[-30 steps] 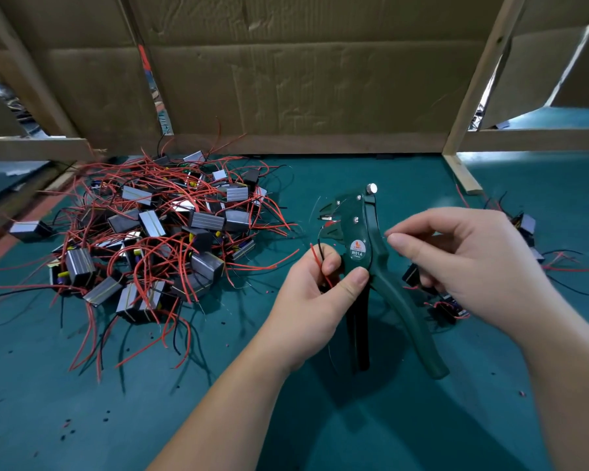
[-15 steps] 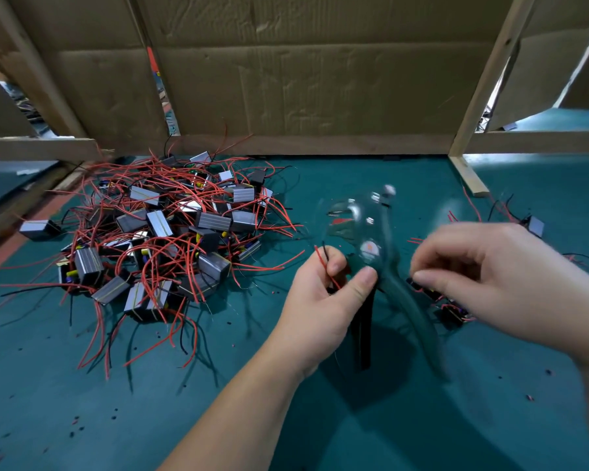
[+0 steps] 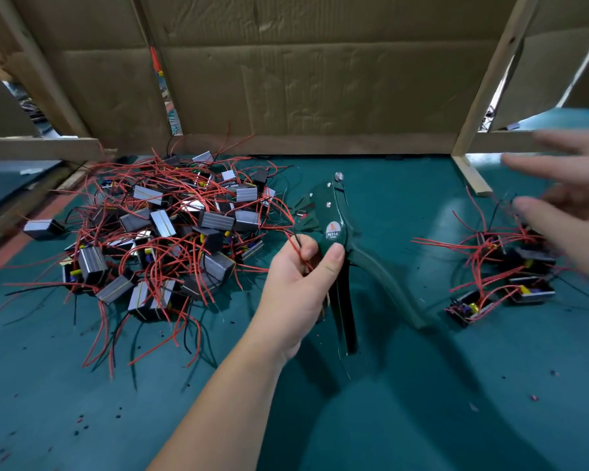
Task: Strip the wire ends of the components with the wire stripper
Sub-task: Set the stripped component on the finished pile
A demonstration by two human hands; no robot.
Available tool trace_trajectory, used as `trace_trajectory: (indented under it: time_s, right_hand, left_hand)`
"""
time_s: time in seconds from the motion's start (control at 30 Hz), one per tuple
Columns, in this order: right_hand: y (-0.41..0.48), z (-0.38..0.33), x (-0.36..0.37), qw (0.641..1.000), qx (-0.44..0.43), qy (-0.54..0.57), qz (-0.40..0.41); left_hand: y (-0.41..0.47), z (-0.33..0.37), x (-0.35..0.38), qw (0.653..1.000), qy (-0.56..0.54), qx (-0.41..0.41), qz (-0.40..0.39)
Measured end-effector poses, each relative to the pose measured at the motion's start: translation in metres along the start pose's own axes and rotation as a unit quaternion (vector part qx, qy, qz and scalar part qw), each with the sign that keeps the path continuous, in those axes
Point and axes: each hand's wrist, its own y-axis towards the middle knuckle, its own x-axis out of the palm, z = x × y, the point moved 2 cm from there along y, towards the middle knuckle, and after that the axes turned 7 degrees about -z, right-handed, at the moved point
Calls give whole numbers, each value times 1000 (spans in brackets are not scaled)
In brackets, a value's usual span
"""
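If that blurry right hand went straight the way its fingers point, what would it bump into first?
Probably the head of the green wire stripper that the left hand holds; the right hand points leftward with nothing between. It is blurred and depth is unclear, so it might pass above.

We see the wire stripper in glossy dark green, plastic by the look, with bright metal rivets. On the left, the components show smooth, shiny grey metal faces, and their red wires have glossy sleeves. The teal table mat is matt. At the far side are creased cardboard and raw wood battens.
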Motion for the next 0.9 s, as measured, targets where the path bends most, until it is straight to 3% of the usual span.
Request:
trace_trajectory:
  time_s: [0.1,0.2,0.33,0.47,0.53,0.63,0.7,0.8,0.9]
  right_hand:
    - [-3,-23,15,994,-2,105,-37]
    - [-7,-41,46,972,16,179,-150]
    - [-15,-40,67,951,95,24,-293]
    - [-14,-26,59,908,208,-140,-335]
    - [-12,-29,55,920,198,-159,-298]
    - [-17,-54,42,975,136,-6,-178]
    - [-25,-80,34,985,89,100,-106]
    - [-31,-103,43,960,110,235,-104]
    - [-23,-100,71,917,180,300,-193]
  left_hand:
    - [1,-1,0,1000,-5,-8,5]
    - [1,-2,-1,1000,24,-5,13]
    - [0,-2,-1,999,40,-2,11]
    - [1,-4,-1,999,41,3,5]
    - [1,-4,-1,999,52,6,6]
    - [1,-4,-2,998,67,3,7]
    - [0,-3,-1,998,66,-6,1]
    - [-1,-1,1,998,68,-9,-6]
    - [-2,-1,2,997,74,-1,-21]
